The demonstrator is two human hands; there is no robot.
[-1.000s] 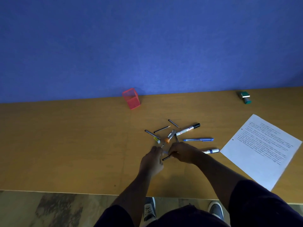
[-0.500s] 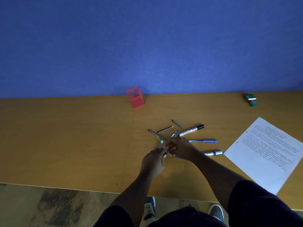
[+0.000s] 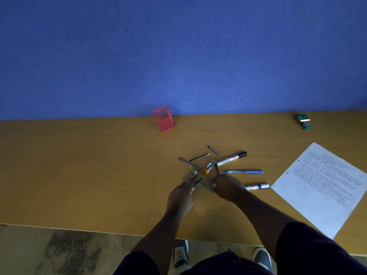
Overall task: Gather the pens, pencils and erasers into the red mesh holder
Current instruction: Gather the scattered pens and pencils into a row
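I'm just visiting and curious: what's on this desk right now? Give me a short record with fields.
Surface: wooden desk against a blue wall
Holder: red mesh holder, upright near the wall, nothing seen in it
Loose items: black-capped marker, blue pen, blue-capped marker, several pencils, orange-capped tube, yellow-green eraser
Left hand: pinches a dark pencil
Right hand: holds a light blue pen
Other: printed sheet, green stamp

An office: wooden desk (image 3: 79, 175) against a blue partition (image 3: 178, 56), printed sheet (image 3: 325, 185), scattered markers (image 3: 231, 158).
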